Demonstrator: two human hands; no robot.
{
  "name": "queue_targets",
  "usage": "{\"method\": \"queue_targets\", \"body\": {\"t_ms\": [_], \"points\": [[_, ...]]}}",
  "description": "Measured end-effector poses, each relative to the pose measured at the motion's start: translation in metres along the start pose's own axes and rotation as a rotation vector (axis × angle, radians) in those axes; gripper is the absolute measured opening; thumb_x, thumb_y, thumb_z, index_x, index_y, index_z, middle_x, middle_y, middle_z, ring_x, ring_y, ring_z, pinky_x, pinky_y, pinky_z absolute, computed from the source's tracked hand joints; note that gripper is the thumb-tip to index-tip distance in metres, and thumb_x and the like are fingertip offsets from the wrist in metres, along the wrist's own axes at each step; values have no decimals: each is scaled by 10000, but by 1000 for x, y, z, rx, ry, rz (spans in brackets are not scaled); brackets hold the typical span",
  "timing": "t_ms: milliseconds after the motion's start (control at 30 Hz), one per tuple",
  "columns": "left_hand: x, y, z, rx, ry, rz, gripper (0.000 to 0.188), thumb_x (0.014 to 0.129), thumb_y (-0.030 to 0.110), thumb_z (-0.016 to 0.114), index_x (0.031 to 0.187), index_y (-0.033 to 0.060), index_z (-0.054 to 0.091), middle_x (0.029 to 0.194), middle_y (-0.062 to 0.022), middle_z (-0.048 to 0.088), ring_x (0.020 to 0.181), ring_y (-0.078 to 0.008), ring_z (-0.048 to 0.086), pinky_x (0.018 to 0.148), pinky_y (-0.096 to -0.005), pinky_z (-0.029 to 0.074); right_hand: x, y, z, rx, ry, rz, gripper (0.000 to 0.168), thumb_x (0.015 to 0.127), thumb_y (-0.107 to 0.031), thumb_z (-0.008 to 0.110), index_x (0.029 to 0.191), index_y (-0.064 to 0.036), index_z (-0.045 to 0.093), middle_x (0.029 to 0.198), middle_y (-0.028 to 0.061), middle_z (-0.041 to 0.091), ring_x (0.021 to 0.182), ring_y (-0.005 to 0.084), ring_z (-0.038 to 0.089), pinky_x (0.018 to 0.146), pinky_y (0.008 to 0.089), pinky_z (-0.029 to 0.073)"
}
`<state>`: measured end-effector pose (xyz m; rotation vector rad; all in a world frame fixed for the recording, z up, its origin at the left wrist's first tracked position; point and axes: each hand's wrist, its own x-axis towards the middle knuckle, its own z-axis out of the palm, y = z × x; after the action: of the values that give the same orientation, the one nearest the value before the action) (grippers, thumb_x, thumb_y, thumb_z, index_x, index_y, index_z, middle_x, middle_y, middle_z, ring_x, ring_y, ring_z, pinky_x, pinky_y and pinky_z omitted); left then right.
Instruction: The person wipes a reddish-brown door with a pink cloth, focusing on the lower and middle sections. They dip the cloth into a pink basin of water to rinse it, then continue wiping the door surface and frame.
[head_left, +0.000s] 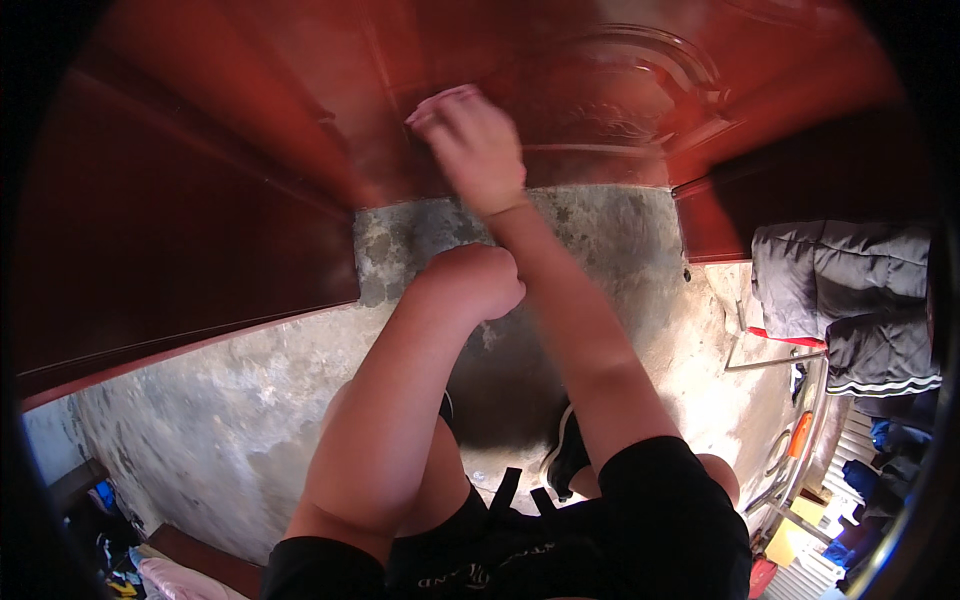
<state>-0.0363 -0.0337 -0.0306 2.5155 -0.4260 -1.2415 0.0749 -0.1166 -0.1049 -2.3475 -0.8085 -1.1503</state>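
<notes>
My right hand (480, 150), slightly blurred, is stretched out ahead and presses a folded pink cloth (448, 101) to a glossy red-brown door (555, 82). Raised curved moulding and a carved pattern (634, 127) lie to the right of the cloth. My left hand (480, 279) is closed into a fist beside my right forearm, above the concrete floor. Its fingers are mostly hidden, and nothing shows in it. The door's lower edge meets the floor just beyond my hands.
Red-brown panels flank me at left (187, 247) and right (712, 225). On the right, a grey padded garment (840, 277) hangs on a metal frame near an orange object (801, 435). Pink fabric (180, 581) lies at lower left. My shoes (566, 454) stand on stained concrete (210, 405).
</notes>
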Motion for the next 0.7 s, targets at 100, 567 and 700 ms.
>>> {"method": "queue_targets", "body": {"t_ms": [100,567,700], "points": [[-3,-3,-1,-11,6,3,389,963,297,567,1135,2,752,1198,-220,732,1106,-389,707,966,-491,554,-8,-11,10,-79,42,-38,330,831,-209,658,1157,-167,695,1272,42,646,1252,292,620,968,414,527],[0,-16,-16,-46,-11,-38,397,965,296,566,1151,-1,752,1240,-217,722,1147,-373,700,988,-476,551,8,-10,-2,-10,110,-55,279,816,-209,683,1084,-152,737,1167,16,687,1173,272,653,970,421,535],[19,-18,-1,-13,32,37,394,957,291,570,1138,-15,739,1183,-239,731,1118,-388,705,964,-470,557,10,26,-41,-55,94,-56,288,839,-218,686,1116,-159,738,1203,18,687,1178,276,652,971,424,531]]}}
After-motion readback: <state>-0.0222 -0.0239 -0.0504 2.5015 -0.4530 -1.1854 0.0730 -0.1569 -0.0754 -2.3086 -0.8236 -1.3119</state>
